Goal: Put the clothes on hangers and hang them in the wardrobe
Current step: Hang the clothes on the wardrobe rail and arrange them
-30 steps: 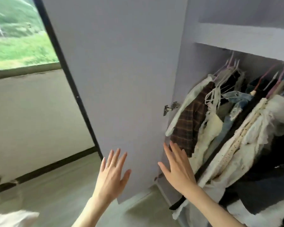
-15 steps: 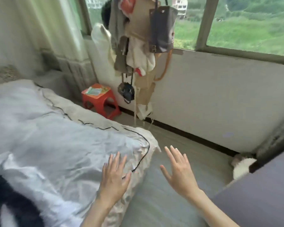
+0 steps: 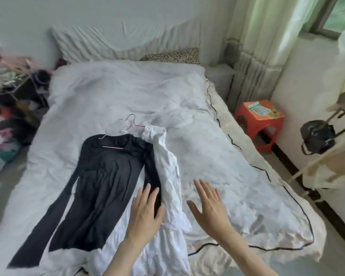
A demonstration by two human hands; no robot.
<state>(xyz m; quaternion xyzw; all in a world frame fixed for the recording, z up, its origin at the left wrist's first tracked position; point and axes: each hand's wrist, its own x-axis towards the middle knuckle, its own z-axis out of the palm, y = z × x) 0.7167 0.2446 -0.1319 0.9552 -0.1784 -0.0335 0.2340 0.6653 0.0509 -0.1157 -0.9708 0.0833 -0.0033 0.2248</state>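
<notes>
Two garments left on bed [image 3: 207, 120]: black top [image 3: 108, 176] at your 11 o'clock, already on hanger [image 3: 113, 146], and white garment [image 3: 167, 170] at 12, hanger state unclear. Your left hand [image 3: 145, 212] and right hand [image 3: 209, 208] spread, holding nothing. Hanging both judged still to do

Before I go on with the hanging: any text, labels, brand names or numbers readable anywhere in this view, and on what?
Nothing can be read.
Printed packet or booklet on the red stool: green and orange print, too blurred to make out.
Black top and white garment on the bed: no label or tag showing.
Dark bag at the right: pale marks, illegible.
</notes>
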